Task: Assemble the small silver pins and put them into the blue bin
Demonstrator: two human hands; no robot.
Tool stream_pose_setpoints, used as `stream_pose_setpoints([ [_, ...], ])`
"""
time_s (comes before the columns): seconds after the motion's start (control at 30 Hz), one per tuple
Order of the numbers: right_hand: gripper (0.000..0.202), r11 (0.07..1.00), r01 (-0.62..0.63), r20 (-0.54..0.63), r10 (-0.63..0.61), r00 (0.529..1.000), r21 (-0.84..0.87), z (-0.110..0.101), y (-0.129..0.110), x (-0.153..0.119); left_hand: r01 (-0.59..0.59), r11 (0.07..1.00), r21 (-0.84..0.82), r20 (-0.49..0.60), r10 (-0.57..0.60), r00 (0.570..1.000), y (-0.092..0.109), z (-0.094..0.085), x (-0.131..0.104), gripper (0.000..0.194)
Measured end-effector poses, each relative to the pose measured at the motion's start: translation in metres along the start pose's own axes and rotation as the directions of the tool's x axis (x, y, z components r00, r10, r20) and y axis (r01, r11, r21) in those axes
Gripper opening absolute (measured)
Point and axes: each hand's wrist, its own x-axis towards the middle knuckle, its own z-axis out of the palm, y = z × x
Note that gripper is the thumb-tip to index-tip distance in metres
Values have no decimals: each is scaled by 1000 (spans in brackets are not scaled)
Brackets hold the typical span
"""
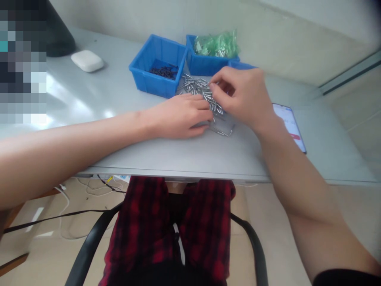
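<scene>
Small silver metal pieces [196, 85] lie in a loose pile on the grey table, in front of the blue bins. My left hand [187, 116] rests palm down at the near left edge of the pile, its fingers apart. Over the pile's right side, my right hand [238, 93] has thumb and forefinger drawn together in a pinch; what is between the fingertips, if anything, is too small to make out. A thin bent metal key [222, 132] lies just to the right of my left fingertips.
A blue bin [159, 85] holds dark screws; another blue bin [205, 65] holds a green plastic bag [216, 44]. A third blue edge shows behind my right hand. A phone [291, 127] lies at right, a white case [87, 60] at left. The table's front edge [184, 174] is near my lap.
</scene>
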Motion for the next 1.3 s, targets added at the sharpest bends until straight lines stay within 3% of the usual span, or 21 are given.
stream_pose_setpoints([
  [0.2,20,995,-87,19,86,996,52,1,0,2,144,989,40,-86,-140,986,-9,6,-5,45],
  [0.3,19,997,-55,6,55,998,59,3,2,0,180,982,58,-101,-174,980,-14,10,-6,50],
  [0.6,14,1000,-8,-10,8,1000,10,5,6,-2,236,966,109,112,-248,962,-5,-1,0,50],
  [1.03,16,1000,-25,19,25,1000,10,4,4,-3,198,972,125,31,-204,979,2,-5,0,38],
  [1.3,21,997,-81,56,80,995,11,1,-2,-4,181,969,169,87,-198,976,3,-6,2,43],
])
